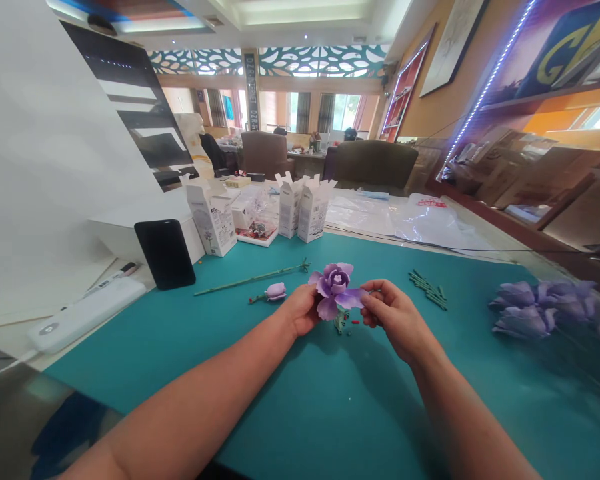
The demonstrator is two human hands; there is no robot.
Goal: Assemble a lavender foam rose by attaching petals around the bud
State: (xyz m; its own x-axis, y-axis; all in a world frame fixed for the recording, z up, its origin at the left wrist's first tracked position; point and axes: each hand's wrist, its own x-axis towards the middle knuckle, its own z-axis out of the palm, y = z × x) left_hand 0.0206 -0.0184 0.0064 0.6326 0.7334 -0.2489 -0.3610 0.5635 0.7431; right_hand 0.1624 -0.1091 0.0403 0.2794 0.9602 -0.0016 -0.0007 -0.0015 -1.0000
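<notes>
A purple toy flower (337, 281) with spread petals is held up over the green mat (290, 373). My left hand (304, 310) grips it from the left and below, its fingertips partly hidden behind the petals. My right hand (387, 308) pinches the tip of the right petal between thumb and fingers. Small green pieces (339, 323) and a red piece (355, 322) lie on the mat just beneath the flower. To the left lie a closed purple bud (275, 291) on a short stem and a long green stem (253, 279).
Several green sticks (429, 290) lie right of my right hand; a bunch of purple flowers (525, 310) is at the far right. White boxes (313, 210) stand behind the mat. A black phone (165, 255) leans at left beside a white power strip (90, 313).
</notes>
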